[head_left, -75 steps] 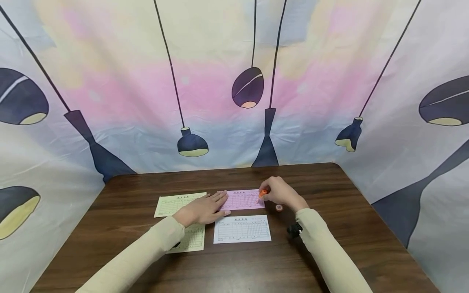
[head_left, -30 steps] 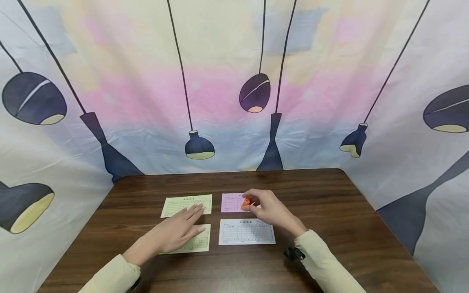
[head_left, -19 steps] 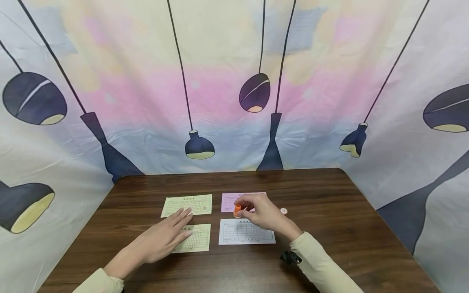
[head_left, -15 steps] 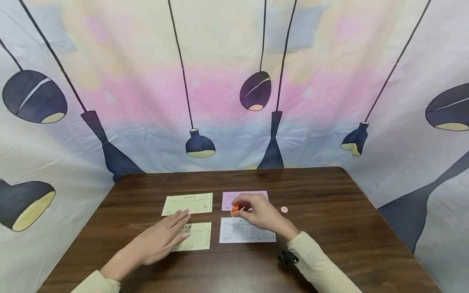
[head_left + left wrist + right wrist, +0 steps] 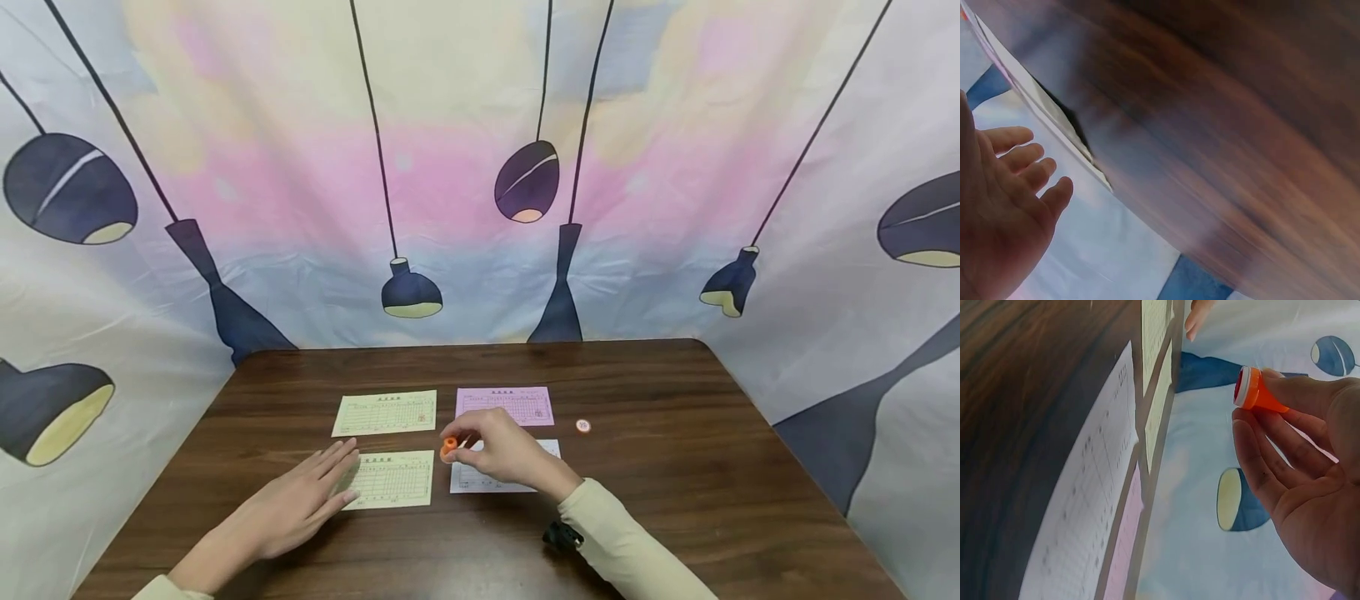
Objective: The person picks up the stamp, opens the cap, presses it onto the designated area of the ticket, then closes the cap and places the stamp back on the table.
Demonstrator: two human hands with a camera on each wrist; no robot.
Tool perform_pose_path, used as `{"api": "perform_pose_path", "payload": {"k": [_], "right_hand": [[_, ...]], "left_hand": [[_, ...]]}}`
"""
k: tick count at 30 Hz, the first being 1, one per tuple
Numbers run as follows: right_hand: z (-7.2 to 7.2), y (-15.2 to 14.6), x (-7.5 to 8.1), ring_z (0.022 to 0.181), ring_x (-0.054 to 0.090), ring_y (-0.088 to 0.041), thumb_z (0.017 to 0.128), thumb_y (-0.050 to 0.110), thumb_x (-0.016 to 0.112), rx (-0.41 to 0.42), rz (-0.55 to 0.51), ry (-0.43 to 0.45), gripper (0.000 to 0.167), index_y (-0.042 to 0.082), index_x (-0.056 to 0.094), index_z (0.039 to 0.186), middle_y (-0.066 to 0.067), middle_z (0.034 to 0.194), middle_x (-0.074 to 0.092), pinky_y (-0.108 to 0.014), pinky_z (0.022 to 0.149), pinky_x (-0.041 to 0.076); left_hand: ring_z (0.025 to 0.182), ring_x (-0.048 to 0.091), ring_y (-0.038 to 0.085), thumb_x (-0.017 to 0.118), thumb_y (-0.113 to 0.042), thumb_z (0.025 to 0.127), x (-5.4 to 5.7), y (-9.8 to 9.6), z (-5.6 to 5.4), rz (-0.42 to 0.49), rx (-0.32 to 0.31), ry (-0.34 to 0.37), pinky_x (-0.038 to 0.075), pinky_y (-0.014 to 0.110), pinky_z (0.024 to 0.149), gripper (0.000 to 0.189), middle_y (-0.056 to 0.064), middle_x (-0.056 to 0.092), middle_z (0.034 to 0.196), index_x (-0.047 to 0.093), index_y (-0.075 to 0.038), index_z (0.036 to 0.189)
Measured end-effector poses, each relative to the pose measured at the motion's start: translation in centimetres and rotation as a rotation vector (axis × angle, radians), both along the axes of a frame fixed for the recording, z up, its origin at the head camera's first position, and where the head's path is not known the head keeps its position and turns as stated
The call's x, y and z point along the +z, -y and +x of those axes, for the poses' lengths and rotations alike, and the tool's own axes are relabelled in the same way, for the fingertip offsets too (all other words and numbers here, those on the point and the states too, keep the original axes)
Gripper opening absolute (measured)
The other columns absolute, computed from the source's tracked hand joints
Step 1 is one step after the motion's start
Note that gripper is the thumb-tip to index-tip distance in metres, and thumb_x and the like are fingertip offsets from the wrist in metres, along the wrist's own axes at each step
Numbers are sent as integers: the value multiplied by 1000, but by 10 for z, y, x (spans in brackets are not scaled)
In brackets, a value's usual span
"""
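My right hand (image 5: 498, 454) pinches a small orange stamp (image 5: 449, 447) between thumb and fingers, above the left edge of the white form slip (image 5: 474, 482). In the right wrist view the stamp (image 5: 1261, 395) is tilted, its white-rimmed red face turned left, away from the palm. My left hand (image 5: 288, 502), fingers straight, hovers at the left edge of the near yellow slip (image 5: 393, 481), covering its left end. In the left wrist view the left hand (image 5: 1013, 200) holds nothing. Small red marks show on the right parts of the far yellow slip (image 5: 382, 412) and the pink slip (image 5: 498, 403).
A small round white disc with an orange rim (image 5: 582, 426) lies right of the pink slip. The dark wooden table (image 5: 675, 500) ends at the back against a patterned cloth (image 5: 465, 192). A black device (image 5: 562, 536) sits at the right wrist.
My right hand has carried the stamp from the pink slip leftward and nearer, over the white slip. My left hand has come off the slips and drawn back left. The pink slip now bears a red mark.
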State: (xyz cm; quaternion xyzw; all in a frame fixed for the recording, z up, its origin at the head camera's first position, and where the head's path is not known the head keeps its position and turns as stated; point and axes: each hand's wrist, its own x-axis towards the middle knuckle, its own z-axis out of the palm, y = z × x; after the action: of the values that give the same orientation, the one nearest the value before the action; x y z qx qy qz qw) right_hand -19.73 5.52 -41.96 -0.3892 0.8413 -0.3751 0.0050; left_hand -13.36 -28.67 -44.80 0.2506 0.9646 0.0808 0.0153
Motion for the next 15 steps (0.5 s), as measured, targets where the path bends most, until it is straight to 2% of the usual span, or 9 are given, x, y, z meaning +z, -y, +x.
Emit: {"api": "perform_pose_path", "payload": {"k": [5, 8, 13, 15], "right_hand": [[0, 10, -4, 89, 67, 2, 95, 14, 80, 9, 9, -5, 16, 9, 79, 109, 3, 97, 79, -24, 84, 62], [1, 16, -5, 87, 68, 3, 94, 14, 81, 21, 11, 14, 16, 8, 79, 109, 3, 96, 79, -24, 83, 62], [1, 25, -8, 81, 66, 6, 95, 16, 80, 50, 36, 59, 13, 12, 79, 108, 6, 92, 78, -18, 74, 59], [1, 28, -10, 78, 63, 6, 95, 17, 80, 62, 55, 49, 12, 14, 79, 107, 8, 92, 77, -13, 70, 55]], "left_hand": [[157, 38, 35, 43, -55, 111, -3, 8, 3, -5, 8, -10, 37, 58, 124, 68, 11, 35, 172, 43, -10, 161], [157, 39, 36, 44, -57, 110, -5, 13, 5, -19, 10, -26, 38, 59, 123, 70, 11, 35, 172, 42, -11, 162], [157, 38, 34, 46, -61, 107, -11, 20, 8, -24, 54, -18, 38, 61, 122, 73, 7, 34, 173, 38, -16, 164], [158, 38, 34, 46, -62, 107, -14, 23, 9, -17, 70, -6, 36, 62, 122, 74, 5, 33, 173, 37, -18, 165]]}}
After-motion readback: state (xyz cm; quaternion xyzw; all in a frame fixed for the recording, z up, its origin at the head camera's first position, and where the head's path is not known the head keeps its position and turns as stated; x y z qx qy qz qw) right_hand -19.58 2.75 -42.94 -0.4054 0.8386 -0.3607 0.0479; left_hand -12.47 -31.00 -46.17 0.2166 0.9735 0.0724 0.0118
